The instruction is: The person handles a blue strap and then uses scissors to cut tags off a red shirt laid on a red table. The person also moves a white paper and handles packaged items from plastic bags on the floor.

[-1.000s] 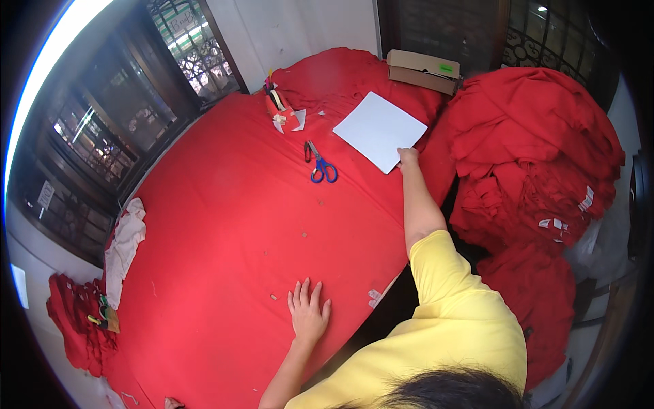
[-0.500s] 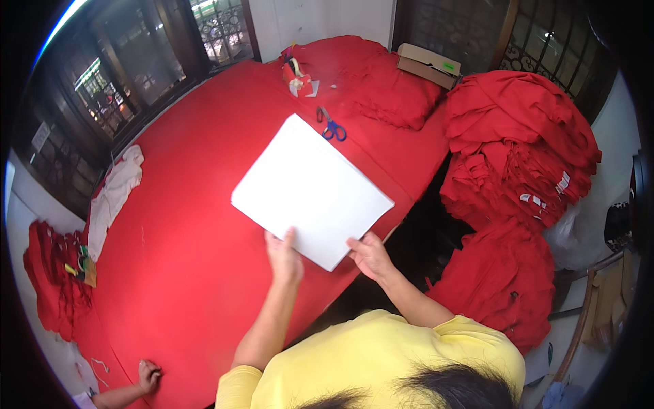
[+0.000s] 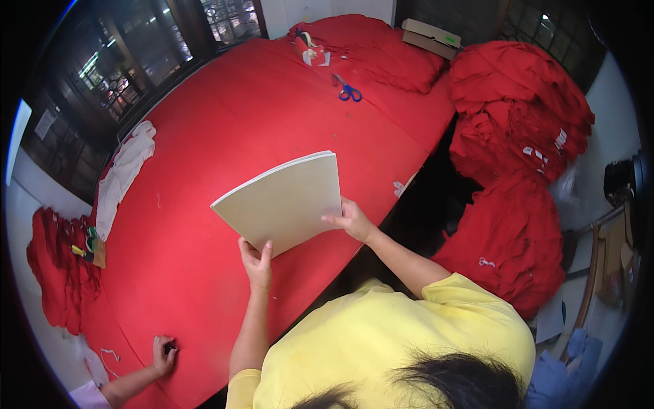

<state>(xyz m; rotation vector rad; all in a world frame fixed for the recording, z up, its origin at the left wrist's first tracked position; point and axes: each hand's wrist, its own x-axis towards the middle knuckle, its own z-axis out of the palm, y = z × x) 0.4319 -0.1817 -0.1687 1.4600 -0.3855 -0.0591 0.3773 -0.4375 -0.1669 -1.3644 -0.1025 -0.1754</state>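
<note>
Above the red cloth (image 3: 170, 273) on the table, both my hands hold a stack of white paper sheets (image 3: 286, 201), tilted up and slightly bowed. My left hand (image 3: 256, 264) grips its near left corner, thumb on the front face. On the right edge, the fingers of my right hand (image 3: 351, 219) go behind the stack and the thumb presses its front. Farther off on the cloth lie blue-handled scissors (image 3: 348, 91). Beyond them stands a tape dispenser (image 3: 312, 52) with a roll of tape.
Another person's hand (image 3: 163, 356) rests at the near left, closed around something small and dark. Heaps of red cloth (image 3: 521, 109) rise at the right, with a cardboard box (image 3: 430, 39) behind. A whitish cloth (image 3: 126, 177) lies along the left edge.
The stack has come nearer to me and tipped from lying almost flat to a steeper tilt. My right hand has moved up along its right edge, and my left has shifted left.
</note>
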